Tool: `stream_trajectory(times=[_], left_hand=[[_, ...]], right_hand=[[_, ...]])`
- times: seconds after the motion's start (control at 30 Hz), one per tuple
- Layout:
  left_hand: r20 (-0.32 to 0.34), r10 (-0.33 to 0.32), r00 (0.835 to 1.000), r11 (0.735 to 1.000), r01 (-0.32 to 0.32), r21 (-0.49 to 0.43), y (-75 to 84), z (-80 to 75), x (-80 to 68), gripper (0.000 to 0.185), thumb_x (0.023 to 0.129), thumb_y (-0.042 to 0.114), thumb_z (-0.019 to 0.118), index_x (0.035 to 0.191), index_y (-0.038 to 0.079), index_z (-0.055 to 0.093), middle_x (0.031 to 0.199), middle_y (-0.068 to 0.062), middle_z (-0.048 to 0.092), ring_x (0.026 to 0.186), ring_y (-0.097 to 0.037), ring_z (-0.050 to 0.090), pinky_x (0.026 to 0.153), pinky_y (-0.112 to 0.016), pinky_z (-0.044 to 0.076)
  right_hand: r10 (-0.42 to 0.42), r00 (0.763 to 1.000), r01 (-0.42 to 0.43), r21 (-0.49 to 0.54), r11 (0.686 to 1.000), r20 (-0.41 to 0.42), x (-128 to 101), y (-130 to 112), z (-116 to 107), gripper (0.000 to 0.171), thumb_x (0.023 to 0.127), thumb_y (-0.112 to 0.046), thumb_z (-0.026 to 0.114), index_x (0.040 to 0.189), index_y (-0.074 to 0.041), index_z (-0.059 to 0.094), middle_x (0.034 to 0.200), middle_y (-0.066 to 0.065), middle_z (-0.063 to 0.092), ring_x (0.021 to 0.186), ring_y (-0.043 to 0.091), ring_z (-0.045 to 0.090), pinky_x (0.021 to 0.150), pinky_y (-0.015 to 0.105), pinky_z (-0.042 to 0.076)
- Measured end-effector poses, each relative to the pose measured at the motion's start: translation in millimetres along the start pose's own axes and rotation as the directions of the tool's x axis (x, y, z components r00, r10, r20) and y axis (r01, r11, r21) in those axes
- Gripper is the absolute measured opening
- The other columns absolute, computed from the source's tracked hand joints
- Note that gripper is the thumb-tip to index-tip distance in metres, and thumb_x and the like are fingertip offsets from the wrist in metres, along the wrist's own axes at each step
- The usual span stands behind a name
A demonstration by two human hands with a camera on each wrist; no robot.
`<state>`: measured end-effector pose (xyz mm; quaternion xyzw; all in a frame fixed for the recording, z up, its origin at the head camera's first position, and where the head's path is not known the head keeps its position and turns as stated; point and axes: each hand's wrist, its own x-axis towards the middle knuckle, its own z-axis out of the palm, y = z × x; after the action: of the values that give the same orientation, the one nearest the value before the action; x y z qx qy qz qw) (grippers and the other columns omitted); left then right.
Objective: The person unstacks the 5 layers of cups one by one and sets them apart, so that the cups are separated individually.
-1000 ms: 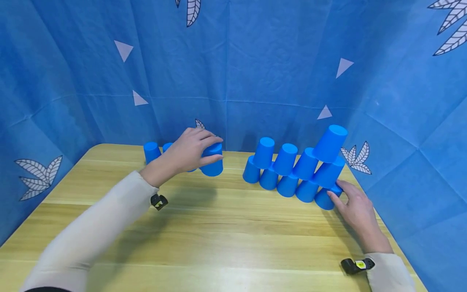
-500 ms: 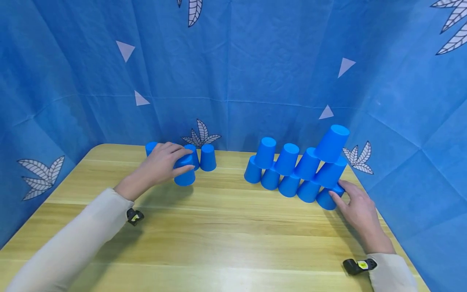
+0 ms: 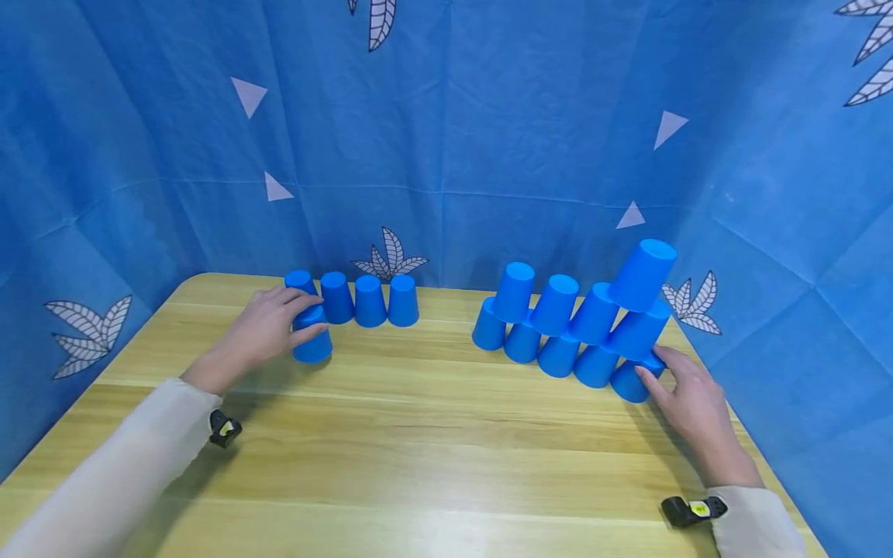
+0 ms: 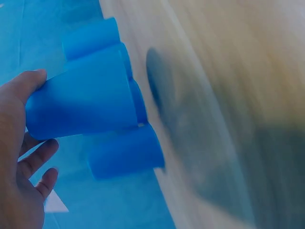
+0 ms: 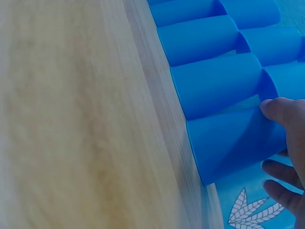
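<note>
My left hand [image 3: 312, 316] grips an upside-down blue cup [image 3: 313, 346] at the left end of a back row of several blue cups [image 3: 370, 301]. In the left wrist view the held cup [image 4: 86, 102] lies between thumb and fingers, with two more cups [image 4: 126, 152] behind it. On the right stands a pyramid of blue cups [image 3: 579, 325], leaning right, with one cup on top [image 3: 642, 275]. My right hand [image 3: 650, 363] holds the rightmost bottom cup [image 3: 630, 384]; its thumb [image 5: 283, 110] lies on that cup [image 5: 228, 140].
A wooden table [image 3: 432, 449] carries everything. Blue cloth walls [image 3: 446, 139] close in the back and both sides, right behind the cups. A bare gap of table separates the row from the pyramid.
My left hand has carried its cup from the table's middle leftward and down to the left end of the back row, uncovering that row. The right hand and the pyramid have stayed put.
</note>
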<state>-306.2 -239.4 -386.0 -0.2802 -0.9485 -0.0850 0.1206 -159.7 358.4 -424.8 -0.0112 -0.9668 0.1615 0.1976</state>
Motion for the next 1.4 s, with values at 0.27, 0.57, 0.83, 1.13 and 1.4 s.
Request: stream_trajectory(times=[0.27, 0.57, 0.83, 1.13, 1.4], left_hand=[[0.007, -0.064, 0.998, 0.998, 0.064, 0.003, -28.9, 1.7, -14.0, 0.052, 0.092, 0.037, 0.067, 0.128, 0.0, 0.06, 0.125, -0.027, 0.058, 0.118, -0.047, 0.051, 0.097, -0.064, 0.036], [0.003, -0.124, 0.992, 0.992, 0.124, 0.027, -58.4, 0.4, -19.4, 0.052, 0.093, 0.036, 0.066, 0.127, -0.003, 0.059, 0.121, -0.028, 0.06, 0.113, -0.049, 0.053, 0.091, -0.065, 0.04], [0.041, -0.178, 0.983, 0.983, 0.177, 0.043, -83.7, 2.8, -5.4, 0.052, 0.095, 0.032, 0.064, 0.13, -0.005, 0.054, 0.125, -0.031, 0.056, 0.113, -0.052, 0.051, 0.091, -0.066, 0.04], [0.121, -0.268, 0.956, 0.963, 0.271, -0.012, -95.4, 2.2, 11.9, 0.058, 0.099, 0.038, 0.057, 0.135, -0.006, 0.049, 0.133, -0.034, 0.048, 0.12, -0.055, 0.041, 0.098, -0.068, 0.033], [0.132, -0.28, 0.951, 0.959, 0.283, -0.006, -97.3, 4.4, 25.8, 0.056, 0.1, 0.037, 0.055, 0.138, -0.004, 0.047, 0.138, -0.033, 0.045, 0.125, -0.055, 0.036, 0.102, -0.067, 0.03]], right_hand=[[-0.003, 1.0, 0.003, -0.001, 1.0, -0.002, 0, 0, -1, 0.059, 0.097, -0.034, 0.062, 0.138, 0.006, 0.048, 0.131, 0.032, 0.052, 0.119, 0.053, 0.046, 0.091, 0.071, 0.036], [-0.007, 1.0, 0.007, 0.001, 1.0, -0.005, -1, 0, 0, 0.058, 0.097, -0.033, 0.062, 0.137, 0.007, 0.048, 0.13, 0.033, 0.052, 0.118, 0.054, 0.046, 0.091, 0.071, 0.036], [-0.015, 1.0, 0.015, -0.002, 1.0, -0.026, -1, 1, 1, 0.056, 0.097, -0.03, 0.063, 0.135, 0.008, 0.049, 0.129, 0.032, 0.053, 0.119, 0.053, 0.047, 0.092, 0.069, 0.037], [-0.02, 0.999, 0.02, -0.005, 1.0, -0.042, -2, 3, 3, 0.056, 0.097, -0.032, 0.063, 0.135, 0.007, 0.05, 0.129, 0.031, 0.053, 0.119, 0.052, 0.047, 0.092, 0.069, 0.038], [-0.01, 0.999, 0.01, -0.006, 1.0, -0.033, -1, 2, 2, 0.057, 0.096, -0.032, 0.064, 0.136, 0.005, 0.049, 0.13, 0.031, 0.053, 0.119, 0.052, 0.047, 0.091, 0.069, 0.038]])
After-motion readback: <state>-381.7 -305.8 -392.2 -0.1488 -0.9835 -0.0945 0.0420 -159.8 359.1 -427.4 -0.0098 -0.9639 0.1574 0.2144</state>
